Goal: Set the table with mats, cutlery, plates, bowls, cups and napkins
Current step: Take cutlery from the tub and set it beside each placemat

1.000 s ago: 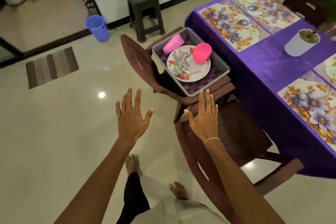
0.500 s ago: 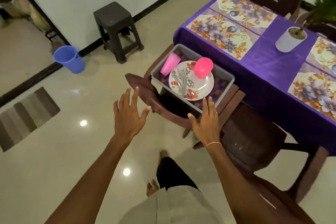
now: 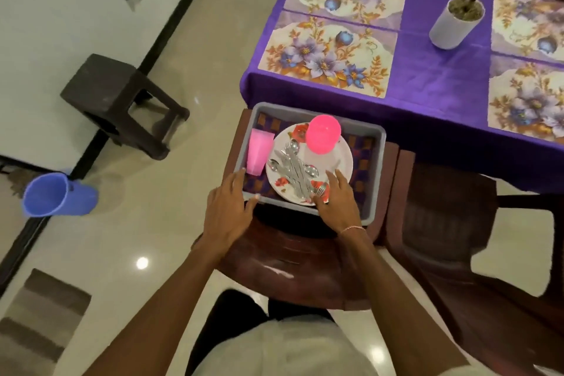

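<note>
Both hands are down at the gray tray (image 3: 379, 143), which sits on a brown chair (image 3: 290, 256) pulled up just beside the table (image 3: 433, 76). Left hand (image 3: 227, 212) is loose, fingers spread, touching the tray's near-left corner right by the pink cup (image 3: 258, 151) lying on its side. Right hand (image 3: 337, 203) is relaxed too, gripping nothing, fingers out over the near edge of the flowered plate (image 3: 337, 162), thumb right by the cutlery pile (image 3: 294, 168). A pink bowl (image 3: 323, 134) sits on the plate's far side. 4 floral mats (image 3: 328, 55) are on the table.
</note>
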A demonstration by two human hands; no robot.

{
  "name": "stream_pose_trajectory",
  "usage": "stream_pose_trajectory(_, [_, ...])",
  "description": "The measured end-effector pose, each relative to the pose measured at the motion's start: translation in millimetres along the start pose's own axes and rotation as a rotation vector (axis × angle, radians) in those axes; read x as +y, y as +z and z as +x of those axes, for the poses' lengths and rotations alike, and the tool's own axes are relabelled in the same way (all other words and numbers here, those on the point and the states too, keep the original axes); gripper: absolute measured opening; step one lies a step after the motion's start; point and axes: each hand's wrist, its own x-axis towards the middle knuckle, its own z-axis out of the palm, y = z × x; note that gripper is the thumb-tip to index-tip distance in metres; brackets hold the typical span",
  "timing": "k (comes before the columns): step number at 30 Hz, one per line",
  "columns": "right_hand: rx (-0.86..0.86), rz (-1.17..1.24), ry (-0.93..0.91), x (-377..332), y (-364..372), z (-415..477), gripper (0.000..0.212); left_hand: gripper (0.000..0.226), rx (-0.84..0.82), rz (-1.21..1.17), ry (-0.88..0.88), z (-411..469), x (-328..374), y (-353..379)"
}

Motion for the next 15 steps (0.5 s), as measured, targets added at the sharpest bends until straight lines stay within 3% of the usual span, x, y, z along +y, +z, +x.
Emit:
stream_pose_trajectory(4, [-0.015, 0.011, 0.139, 1, 26, 18, 0.047, 0.058, -0.193, -0.009, -0.01, 46, 3, 15])
stream_pose_trajectory(8, [-0.011, 0.041, 0.283, 6, 64, 48, 0.04, 0.051, -0.393, -0.095, -0.052, 97, -4, 44])
stream_pose_trajectory(15, [0.125, 0.022, 0.486, 17, 133, 121, 0.016, 0.029, -0.443, -0.107, 0.091, 168, -32, 101])
